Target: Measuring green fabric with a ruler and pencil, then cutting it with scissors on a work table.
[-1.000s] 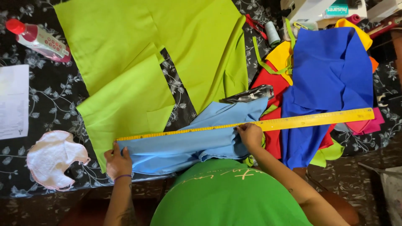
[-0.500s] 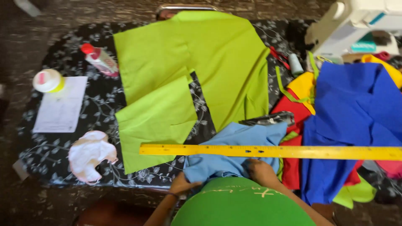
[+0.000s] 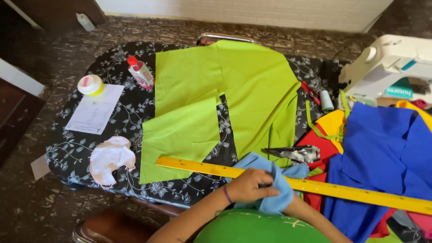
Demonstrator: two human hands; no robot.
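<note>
My left hand (image 3: pixel 253 184), with a purple band at the wrist, is closed on a bunched light blue cloth (image 3: pixel 282 194) at the near edge of the black floral table (image 3: pixel 117 117). My right forearm (image 3: pixel 310 217) reaches in from the lower right, but the blue cloth covers its hand. A long yellow ruler (image 3: pixel 342 190) lies slanted across the table, passing under the cloth. Beyond it a large lime green fabric (image 3: pixel 256 90) lies spread flat, with a smaller lime piece (image 3: pixel 180 135) to its left.
A royal blue cloth (image 3: pixel 382 153) covers red and yellow fabrics at the right, below a white sewing machine (image 3: pixel 387 67). At the left are a small bottle (image 3: pixel 140 72), a round white jar (image 3: pixel 90 84), a paper sheet (image 3: pixel 94 110) and a white crumpled cloth (image 3: pixel 110 157). A silvery object (image 3: pixel 297 154) lies near the ruler.
The light blue cloth, earlier flat under the ruler, is now gathered up in my left hand. My right hand left the ruler. The view has pulled back and shows more of the table.
</note>
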